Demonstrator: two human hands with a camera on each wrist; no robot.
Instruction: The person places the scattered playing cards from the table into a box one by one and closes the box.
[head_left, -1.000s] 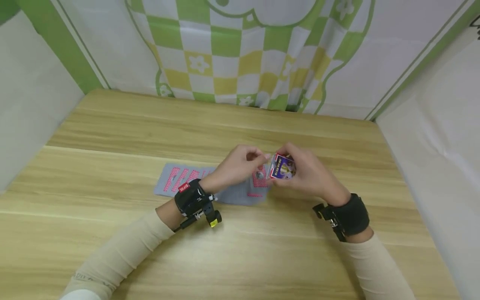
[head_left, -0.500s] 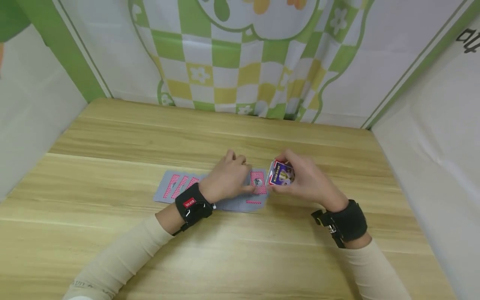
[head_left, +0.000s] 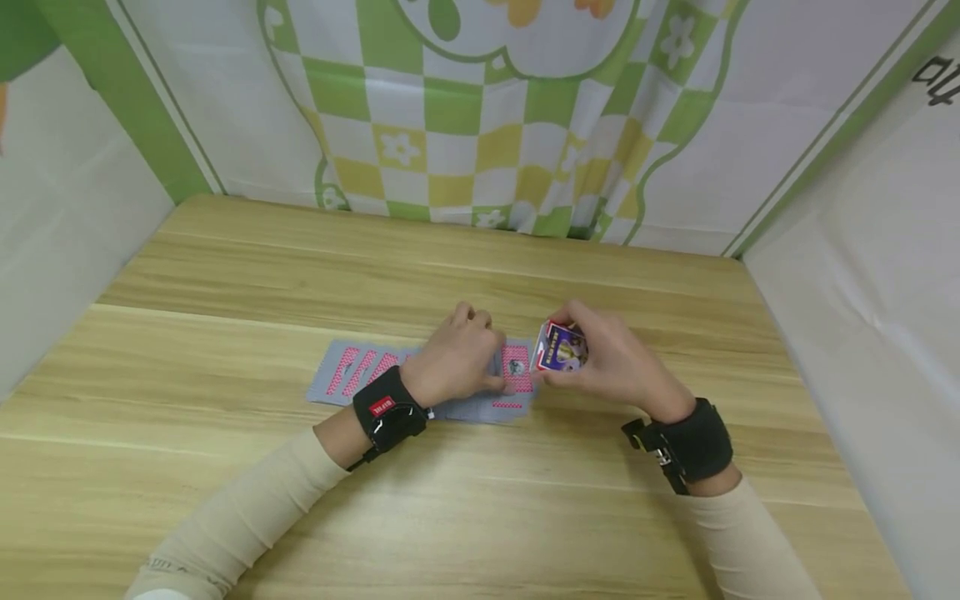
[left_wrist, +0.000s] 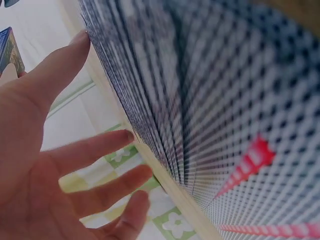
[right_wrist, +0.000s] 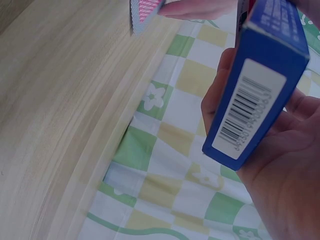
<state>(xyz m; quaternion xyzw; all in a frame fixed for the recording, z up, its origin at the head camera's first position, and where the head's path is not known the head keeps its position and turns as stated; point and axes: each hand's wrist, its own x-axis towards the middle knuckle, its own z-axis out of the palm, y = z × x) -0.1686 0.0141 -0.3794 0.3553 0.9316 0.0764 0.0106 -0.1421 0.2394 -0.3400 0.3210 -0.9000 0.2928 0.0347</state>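
Observation:
A row of overlapping playing cards (head_left: 330,375) lies spread on the table, showing grey backs with red patterned panels. Over its right part is my left hand (head_left: 457,358), covering some of the cards. In the left wrist view, the thumb and fingers (left_wrist: 100,147) are spread apart, with their tips at the cards' edge. My right hand (head_left: 622,362) grips a small card box (head_left: 561,348) by its opposite edges, just right of the row. That box has a purple picture face, and the right wrist view shows its blue side with a barcode label (right_wrist: 247,107).
The wooden table (head_left: 450,508) extends around the cards. Behind its far edge hangs a green, yellow and white checked curtain (head_left: 450,108). White walls (head_left: 862,208) stand at the left and right sides.
My left hand has come away from the box's opening, moving left and down onto the cards. The right hand keeps its grip on the card box. Little differs over the last half second.

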